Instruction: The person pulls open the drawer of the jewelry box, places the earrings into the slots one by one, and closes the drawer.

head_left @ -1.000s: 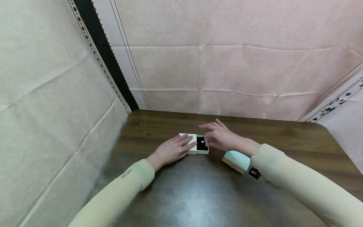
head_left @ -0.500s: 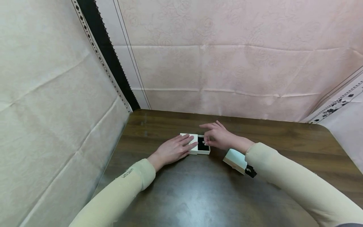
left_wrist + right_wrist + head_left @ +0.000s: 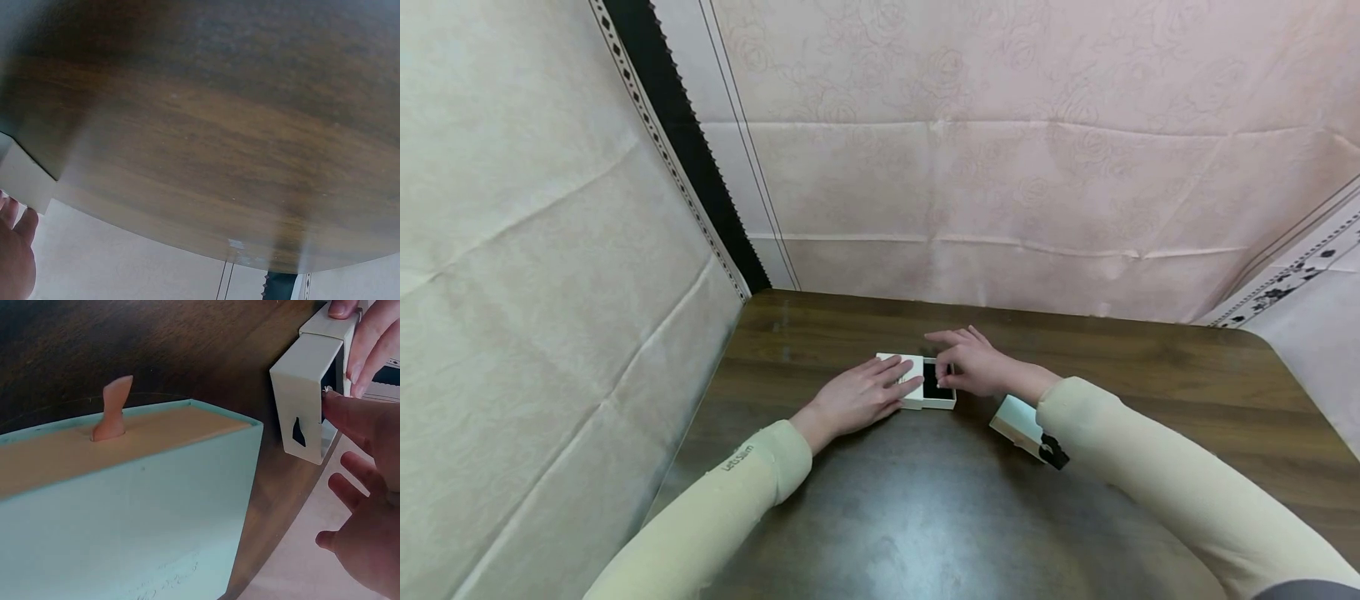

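Grasping the jewel (image 3: pixel 327 389), mid-frame: right hand (image 3: pixel 981 365) apparently pinches it, left hand (image 3: pixel 861 390) spread over box (image 3: pixel 297 397); next move likely demands steadiness.

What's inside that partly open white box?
Inside the white box is a black lining; at the opening, the right hand seems to pinch a small shiny piece. That hand and the white cover hide the rest.

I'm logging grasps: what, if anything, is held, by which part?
I can't tell whether the right hand pinches or only touches the small, shiny, silvery ornament; the left hand rests on the white, rectangular box.
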Demonstrator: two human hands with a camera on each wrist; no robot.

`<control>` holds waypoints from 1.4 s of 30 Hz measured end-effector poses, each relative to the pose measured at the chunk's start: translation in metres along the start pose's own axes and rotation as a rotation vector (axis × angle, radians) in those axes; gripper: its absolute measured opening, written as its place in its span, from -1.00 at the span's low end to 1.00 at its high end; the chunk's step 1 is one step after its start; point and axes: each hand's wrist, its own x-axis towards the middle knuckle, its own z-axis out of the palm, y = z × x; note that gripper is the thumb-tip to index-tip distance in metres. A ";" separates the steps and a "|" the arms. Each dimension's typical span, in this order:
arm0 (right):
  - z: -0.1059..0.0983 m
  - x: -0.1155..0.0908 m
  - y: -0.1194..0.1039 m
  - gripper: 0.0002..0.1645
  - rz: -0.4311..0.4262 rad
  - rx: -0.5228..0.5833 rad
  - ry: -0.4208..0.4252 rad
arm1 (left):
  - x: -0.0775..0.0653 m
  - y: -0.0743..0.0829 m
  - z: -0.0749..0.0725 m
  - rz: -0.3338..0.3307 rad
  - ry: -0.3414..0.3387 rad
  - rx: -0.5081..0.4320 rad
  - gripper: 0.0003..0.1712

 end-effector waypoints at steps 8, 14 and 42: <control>0.001 0.003 -0.002 -0.77 0.004 -0.025 -0.013 | 0.000 0.000 0.000 -0.010 -0.004 -0.010 -0.39; 0.003 0.004 -0.001 -0.77 -0.001 -0.010 -0.026 | 0.000 0.001 0.001 -0.006 -0.001 0.003 -0.39; 0.004 0.007 0.008 -0.78 0.037 0.073 -0.085 | 0.000 0.000 0.001 -0.012 -0.023 0.009 -0.38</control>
